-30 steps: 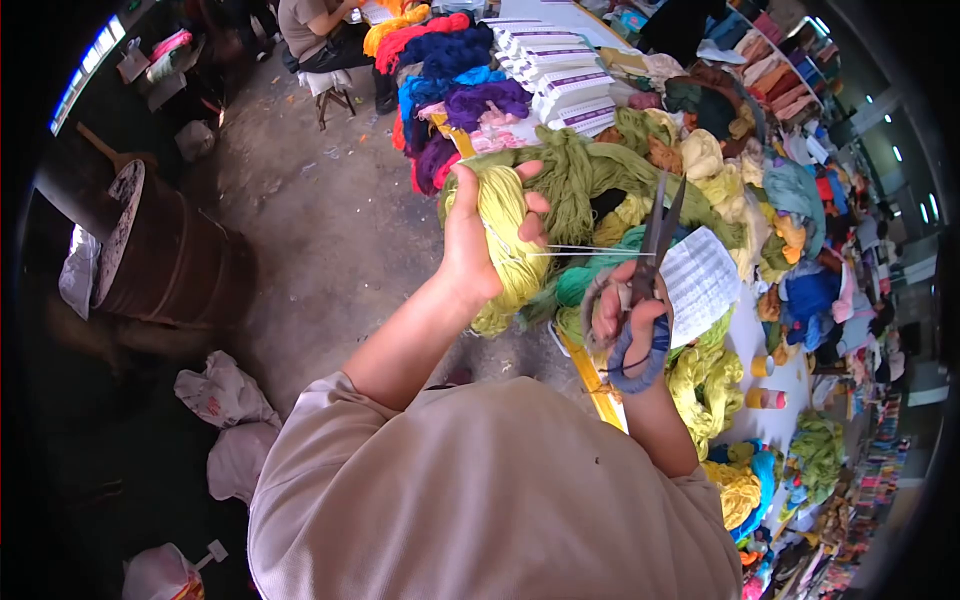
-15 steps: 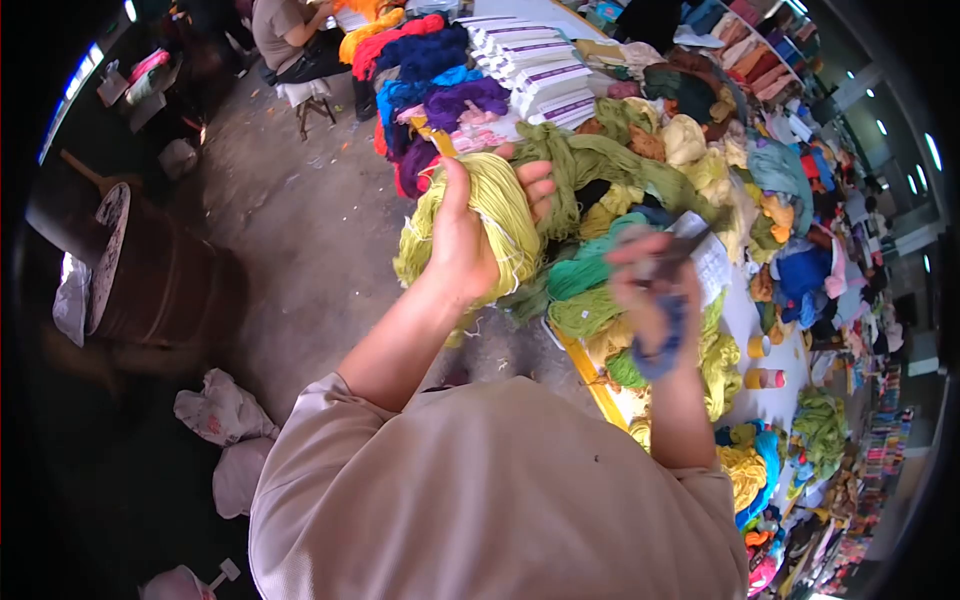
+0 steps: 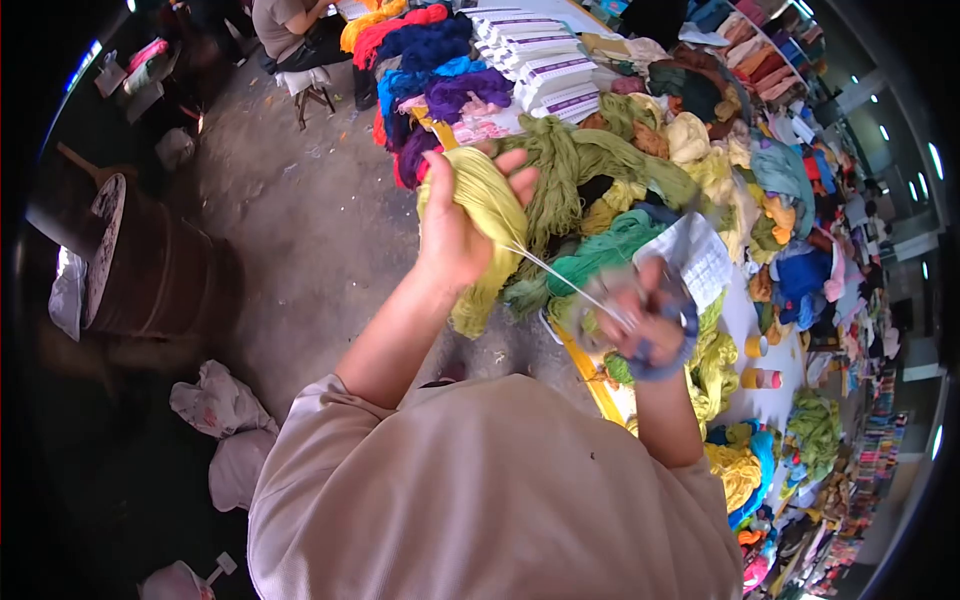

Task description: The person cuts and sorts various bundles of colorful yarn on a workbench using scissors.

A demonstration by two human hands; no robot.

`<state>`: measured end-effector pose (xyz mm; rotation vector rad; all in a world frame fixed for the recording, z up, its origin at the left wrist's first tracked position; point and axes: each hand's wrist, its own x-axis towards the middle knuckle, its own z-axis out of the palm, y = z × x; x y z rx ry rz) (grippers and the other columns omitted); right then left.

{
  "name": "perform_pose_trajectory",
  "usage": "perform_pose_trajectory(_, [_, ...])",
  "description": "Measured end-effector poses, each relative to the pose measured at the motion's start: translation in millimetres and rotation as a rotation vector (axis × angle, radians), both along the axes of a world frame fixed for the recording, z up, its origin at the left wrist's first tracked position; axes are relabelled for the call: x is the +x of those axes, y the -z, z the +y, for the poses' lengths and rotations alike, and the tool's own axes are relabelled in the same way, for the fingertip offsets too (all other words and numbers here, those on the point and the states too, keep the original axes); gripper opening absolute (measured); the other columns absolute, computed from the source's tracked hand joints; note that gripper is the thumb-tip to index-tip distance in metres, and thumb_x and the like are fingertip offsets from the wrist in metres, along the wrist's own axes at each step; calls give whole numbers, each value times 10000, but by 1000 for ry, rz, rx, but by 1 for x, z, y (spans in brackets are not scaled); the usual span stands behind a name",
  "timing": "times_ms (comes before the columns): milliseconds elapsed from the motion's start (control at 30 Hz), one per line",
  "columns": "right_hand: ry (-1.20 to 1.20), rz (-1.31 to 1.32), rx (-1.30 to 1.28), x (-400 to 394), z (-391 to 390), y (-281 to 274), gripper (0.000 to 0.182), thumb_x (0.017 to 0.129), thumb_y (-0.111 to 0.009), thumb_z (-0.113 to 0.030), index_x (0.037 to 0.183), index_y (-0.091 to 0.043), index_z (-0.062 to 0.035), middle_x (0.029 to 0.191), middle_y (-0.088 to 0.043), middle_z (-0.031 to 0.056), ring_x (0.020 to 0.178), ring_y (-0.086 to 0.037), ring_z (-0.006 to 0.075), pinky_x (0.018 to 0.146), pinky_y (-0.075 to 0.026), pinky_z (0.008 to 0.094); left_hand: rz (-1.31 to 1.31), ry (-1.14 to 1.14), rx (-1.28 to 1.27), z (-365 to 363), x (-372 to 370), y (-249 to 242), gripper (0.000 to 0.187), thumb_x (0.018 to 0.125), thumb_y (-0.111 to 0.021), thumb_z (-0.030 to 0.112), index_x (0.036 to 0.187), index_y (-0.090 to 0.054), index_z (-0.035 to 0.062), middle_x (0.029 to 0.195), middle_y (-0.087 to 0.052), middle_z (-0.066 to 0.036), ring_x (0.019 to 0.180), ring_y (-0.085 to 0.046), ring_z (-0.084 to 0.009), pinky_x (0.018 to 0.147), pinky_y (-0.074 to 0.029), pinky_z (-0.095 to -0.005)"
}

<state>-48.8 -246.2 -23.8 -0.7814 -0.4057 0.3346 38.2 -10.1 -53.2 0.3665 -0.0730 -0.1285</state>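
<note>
My left hand (image 3: pixel 452 238) holds a yellow-green skein of yarn (image 3: pixel 482 195), its strands lying between the thumb and the raised fingers and hanging below the palm. From the skein a white string (image 3: pixel 560 275) stretches taut to my right hand (image 3: pixel 640 315), which is closed on its end and smeared by motion. A blue band (image 3: pixel 660 362) circles the right wrist. Dark and blurred, something juts up beyond the right fingers, and I cannot tell what it is. Olive-green yarn (image 3: pixel 560 165) and teal yarn (image 3: pixel 610 250) lie on the table just past my hands.
The table, with its yellow edge (image 3: pixel 590 375), carries heaps of coloured yarn and a stack of white boxes (image 3: pixel 535 65). A printed sheet (image 3: pixel 700 255) lies near my right hand. At left stands a rusty drum (image 3: pixel 165 270), with white bags (image 3: pixel 225 405) below it. A person (image 3: pixel 290 35) sits at the far end.
My right hand has come down and toward me, and the white string now runs taut from the skein to it. The skein's strands have turned smoother and hang lower in my left hand.
</note>
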Motion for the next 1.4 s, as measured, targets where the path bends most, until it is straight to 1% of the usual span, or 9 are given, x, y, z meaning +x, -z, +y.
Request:
perform_pose_trajectory(133, [-135, 55, -75, -59, -105, 51, 381, 745, -786, -33, 959, -476, -88, 779, -593, 84, 688, -567, 175, 592, -445, 311, -18, -176, 125, 28, 21, 8, 706, 996, -323, 643, 1350, -438, 43, 1213, -639, -176, 1000, -643, -258, 900, -519, -383])
perform_pose_trajectory(267, [-8, 523, -1153, -93, -151, 49, 494, 728, -803, 7, 1165, -575, -14, 846, -615, 54, 813, -619, 141, 724, -513, 295, -326, -112, 544, 3, 10, 10, 533, 1050, -411, 432, 1407, -408, 35, 1146, -664, -158, 949, -652, -196, 823, -537, -326])
perform_pose_trajectory(333, [520, 531, -1000, -86, -134, 73, 377, 831, -753, -66, 1160, -570, -47, 933, -608, 20, 803, -614, 117, 706, -501, 241, -484, -100, 773, -18, 3, 6, 502, 995, -577, 154, 1443, -387, 29, 1135, -665, -130, 933, -638, -160, 830, -531, -317])
perform_pose_trajectory(667, [607, -381, -1386, -22, 24, -25, 739, 843, -707, -53, 1473, -320, -50, 1216, -569, 200, 1085, -635, 355, 937, -517, 419, -315, 83, 543, -70, -35, -7, 643, 922, -636, -29, 1469, -300, 16, 1173, -664, -97, 1104, -612, -164, 961, -496, -321])
perform_pose_trajectory(867, [1053, -649, -1043, -39, -25, -5, 293, 954, -557, 3, 1247, -553, -15, 1050, -689, 130, 885, -690, 219, 803, -569, 303, -124, 31, 433, -42, -30, -4, 530, 937, -600, -12, 1421, -391, 42, 1151, -680, -111, 1054, -631, -187, 921, -496, -325])
perform_pose_trajectory(967, [516, 63, -670, -7, -46, 33, 250, 966, -584, -83, 1208, -574, -18, 1045, -652, 60, 931, -645, 161, 814, -548, 329, -47, 255, 241, -39, -33, -3, 523, 950, -598, 25, 1426, -385, 68, 1192, -666, -133, 1067, -626, -204, 937, -504, -362])
perform_pose_trajectory(1100, [-162, 187, -128, -15, -6, 26, 694, 829, -786, -413, 1340, -464, -72, 1090, -653, 129, 1008, -639, 220, 841, -509, 327, -189, 257, 334, -57, -46, -6, 569, 969, -585, 36, 1469, -315, 51, 1231, -650, -135, 1067, -619, -194, 920, -514, -336])
perform_pose_trajectory(1300, [25, 233, -45, -28, -10, 25, 631, 811, -791, -158, 1308, -427, -19, 708, -555, 64, 565, -526, 150, 459, -415, 269, -575, -63, 792, -64, -40, 19, 670, 958, -649, 122, 1513, -295, -6, 1454, -477, -149, 1301, -476, -207, 1080, -388, -349])
perform_pose_trajectory(1400, [391, -74, -319, -22, -12, 27, 830, 772, -785, -94, 1456, -321, -13, 909, -613, 89, 810, -616, 192, 717, -496, 307, -862, -196, 942, -57, -41, 5, 750, 926, -706, 246, 1510, -316, -18, 1549, -374, -175, 1455, -319, -263, 1169, -274, -391])
